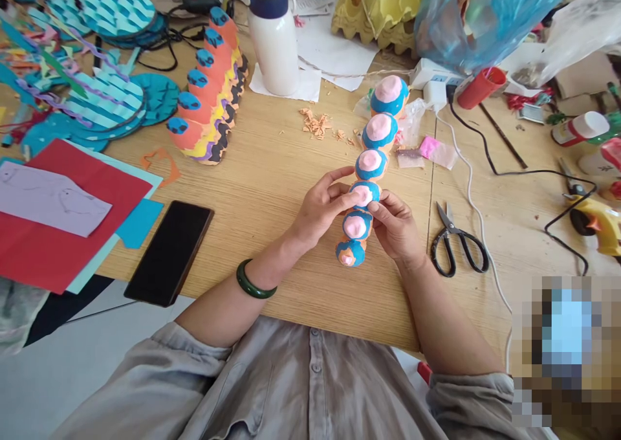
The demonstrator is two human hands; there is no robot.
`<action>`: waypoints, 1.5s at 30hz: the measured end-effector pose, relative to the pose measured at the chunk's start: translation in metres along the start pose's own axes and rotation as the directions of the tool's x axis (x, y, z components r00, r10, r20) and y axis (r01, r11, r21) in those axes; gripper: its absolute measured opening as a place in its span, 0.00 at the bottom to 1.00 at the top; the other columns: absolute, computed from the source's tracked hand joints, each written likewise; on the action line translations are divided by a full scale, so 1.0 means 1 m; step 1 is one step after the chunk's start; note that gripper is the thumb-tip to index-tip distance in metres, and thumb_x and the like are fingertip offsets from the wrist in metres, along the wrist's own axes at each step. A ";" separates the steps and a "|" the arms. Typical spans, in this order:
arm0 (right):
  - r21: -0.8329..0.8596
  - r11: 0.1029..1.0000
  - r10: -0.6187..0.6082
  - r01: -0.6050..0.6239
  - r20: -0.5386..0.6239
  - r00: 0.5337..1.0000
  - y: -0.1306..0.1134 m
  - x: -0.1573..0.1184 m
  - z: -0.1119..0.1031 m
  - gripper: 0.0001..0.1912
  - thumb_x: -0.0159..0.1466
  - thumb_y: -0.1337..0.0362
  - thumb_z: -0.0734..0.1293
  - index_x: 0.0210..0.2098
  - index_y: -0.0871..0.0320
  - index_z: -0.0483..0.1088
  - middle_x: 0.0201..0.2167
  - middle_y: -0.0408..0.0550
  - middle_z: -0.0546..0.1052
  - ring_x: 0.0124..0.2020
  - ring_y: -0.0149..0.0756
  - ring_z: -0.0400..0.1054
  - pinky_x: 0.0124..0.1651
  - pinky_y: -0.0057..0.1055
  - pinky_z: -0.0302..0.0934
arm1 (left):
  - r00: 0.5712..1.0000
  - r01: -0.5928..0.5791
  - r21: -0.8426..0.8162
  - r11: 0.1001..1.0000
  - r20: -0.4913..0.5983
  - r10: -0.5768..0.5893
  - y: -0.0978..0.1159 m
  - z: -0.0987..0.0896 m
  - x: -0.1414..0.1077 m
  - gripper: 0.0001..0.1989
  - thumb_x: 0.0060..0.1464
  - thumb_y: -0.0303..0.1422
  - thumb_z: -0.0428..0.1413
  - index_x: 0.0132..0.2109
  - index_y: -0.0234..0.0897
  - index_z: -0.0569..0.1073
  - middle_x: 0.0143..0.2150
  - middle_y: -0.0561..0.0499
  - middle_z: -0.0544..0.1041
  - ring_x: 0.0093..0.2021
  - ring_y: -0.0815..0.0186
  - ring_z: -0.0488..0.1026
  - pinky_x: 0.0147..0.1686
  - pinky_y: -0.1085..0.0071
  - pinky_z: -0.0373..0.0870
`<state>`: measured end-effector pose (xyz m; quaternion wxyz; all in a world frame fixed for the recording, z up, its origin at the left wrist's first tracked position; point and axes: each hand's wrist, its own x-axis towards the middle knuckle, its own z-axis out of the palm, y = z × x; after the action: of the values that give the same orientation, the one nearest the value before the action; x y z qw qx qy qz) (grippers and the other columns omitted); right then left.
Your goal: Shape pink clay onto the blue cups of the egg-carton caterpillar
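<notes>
Pale wood forms the counter (272, 187), crowded along its far side. Angled inward, thumbs on top, the left hand (315, 215) and right hand (398, 230) grip opposite sides of one bumpy strip (371, 163), between them over the counter. Its six humps are orange below, ringed blue, topped pink. One phone (169, 252) lies left, one pair of scissors (453, 228) right.

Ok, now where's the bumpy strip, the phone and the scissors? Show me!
Bumpy strip (371, 161): head view, on the pink top of a middle bump.
Phone (169, 252): head view, on the middle of its dark screen.
Scissors (451, 228): head view, near the pivot.
</notes>
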<state>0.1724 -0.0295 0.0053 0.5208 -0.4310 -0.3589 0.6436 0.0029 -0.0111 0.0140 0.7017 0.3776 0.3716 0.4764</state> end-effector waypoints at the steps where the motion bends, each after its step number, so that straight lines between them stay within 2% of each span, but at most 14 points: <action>1: -0.007 1.000 -0.003 0.004 0.004 1.000 0.000 0.000 0.001 0.17 0.53 0.49 0.86 0.31 0.50 0.79 0.30 0.39 0.80 0.31 0.32 0.70 0.38 0.32 0.68 | 1.000 -0.024 0.021 0.999 -0.003 0.024 -0.001 0.000 0.000 0.35 0.53 0.44 0.73 0.63 0.38 0.71 0.40 0.52 0.84 0.42 0.65 0.82 0.44 0.68 0.76; 5: -0.008 1.000 -0.015 0.016 0.016 1.000 -0.001 0.000 0.003 0.17 0.53 0.50 0.86 0.31 0.49 0.80 0.29 0.38 0.80 0.32 0.32 0.71 0.40 0.32 0.69 | 0.997 -0.067 0.058 0.996 -0.025 0.068 -0.004 0.000 0.001 0.33 0.54 0.42 0.72 0.63 0.38 0.72 0.37 0.53 0.84 0.39 0.66 0.81 0.43 0.68 0.75; 10: -0.069 0.995 -0.069 0.070 0.016 0.997 -0.002 -0.002 0.005 0.17 0.53 0.49 0.85 0.30 0.49 0.79 0.27 0.38 0.78 0.30 0.33 0.70 0.41 0.35 0.71 | 0.993 -0.120 0.057 0.991 0.003 0.120 -0.004 -0.001 0.001 0.32 0.54 0.40 0.72 0.63 0.38 0.73 0.35 0.55 0.83 0.39 0.67 0.81 0.43 0.69 0.74; 16: -0.072 0.994 -0.079 0.082 0.038 0.996 -0.001 -0.003 0.005 0.16 0.55 0.48 0.84 0.31 0.49 0.81 0.30 0.39 0.80 0.32 0.33 0.72 0.43 0.36 0.72 | 0.993 -0.115 0.024 0.993 -0.008 0.116 -0.004 -0.001 -0.001 0.35 0.54 0.43 0.73 0.65 0.39 0.72 0.37 0.55 0.84 0.40 0.66 0.82 0.44 0.68 0.75; 19: -0.078 0.989 -0.125 0.128 0.040 0.991 0.000 -0.003 0.004 0.13 0.56 0.50 0.84 0.31 0.48 0.82 0.32 0.40 0.82 0.35 0.34 0.73 0.44 0.35 0.72 | 0.989 -0.151 0.049 0.987 0.014 0.150 -0.003 -0.002 -0.002 0.36 0.54 0.44 0.73 0.66 0.39 0.71 0.38 0.54 0.83 0.42 0.65 0.81 0.45 0.68 0.75; 23: -0.112 0.986 -0.124 0.127 0.035 0.992 0.001 -0.003 0.003 0.14 0.57 0.48 0.83 0.33 0.48 0.82 0.34 0.41 0.83 0.36 0.36 0.74 0.45 0.37 0.72 | 0.983 -0.181 0.065 0.981 0.026 0.180 -0.003 -0.002 -0.002 0.38 0.54 0.42 0.73 0.68 0.42 0.70 0.39 0.54 0.82 0.42 0.66 0.81 0.46 0.67 0.74; 29: -0.204 0.955 -0.214 0.217 0.040 0.976 0.002 -0.005 0.004 0.13 0.59 0.49 0.82 0.32 0.47 0.81 0.34 0.42 0.81 0.37 0.37 0.74 0.46 0.39 0.73 | 0.991 -0.127 0.019 0.992 0.037 0.126 -0.003 -0.004 -0.001 0.32 0.56 0.49 0.71 0.63 0.43 0.74 0.40 0.53 0.83 0.42 0.64 0.81 0.47 0.65 0.76; 33: -0.232 0.947 -0.216 0.220 0.046 0.975 0.003 -0.005 0.005 0.11 0.61 0.49 0.81 0.32 0.47 0.81 0.34 0.42 0.81 0.37 0.37 0.73 0.45 0.39 0.72 | 0.997 -0.068 -0.010 0.998 0.039 0.068 -0.005 -0.004 -0.001 0.34 0.55 0.47 0.73 0.64 0.42 0.73 0.41 0.53 0.84 0.42 0.66 0.81 0.46 0.68 0.77; 37: -0.211 0.952 -0.216 0.221 0.044 0.975 0.002 -0.006 0.005 0.10 0.61 0.51 0.81 0.32 0.47 0.81 0.34 0.41 0.81 0.37 0.36 0.73 0.46 0.38 0.71 | 0.999 0.025 -0.083 0.996 0.038 -0.022 -0.006 -0.005 0.001 0.33 0.57 0.53 0.69 0.63 0.42 0.75 0.44 0.51 0.84 0.47 0.61 0.82 0.47 0.65 0.79; 41: -0.196 0.966 -0.168 0.171 0.036 0.985 0.002 -0.006 0.006 0.13 0.59 0.50 0.82 0.31 0.48 0.81 0.33 0.42 0.81 0.37 0.36 0.73 0.44 0.37 0.71 | 0.992 0.109 -0.144 0.984 0.082 -0.098 -0.010 -0.009 0.006 0.27 0.55 0.49 0.71 0.57 0.43 0.79 0.44 0.51 0.83 0.45 0.62 0.82 0.45 0.66 0.78; 45: -0.064 0.997 -0.052 0.051 -0.023 0.998 0.003 -0.004 0.008 0.15 0.55 0.48 0.84 0.32 0.49 0.81 0.30 0.40 0.81 0.32 0.34 0.71 0.40 0.34 0.70 | 0.982 0.163 -0.168 0.972 0.122 -0.144 -0.011 -0.010 0.008 0.25 0.57 0.54 0.68 0.50 0.40 0.80 0.46 0.48 0.84 0.45 0.61 0.81 0.44 0.66 0.78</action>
<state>0.1644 -0.0345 0.0067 0.5276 -0.4457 -0.3838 0.6129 0.0008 -0.0047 -0.0014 0.7865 0.3089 0.3171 0.4307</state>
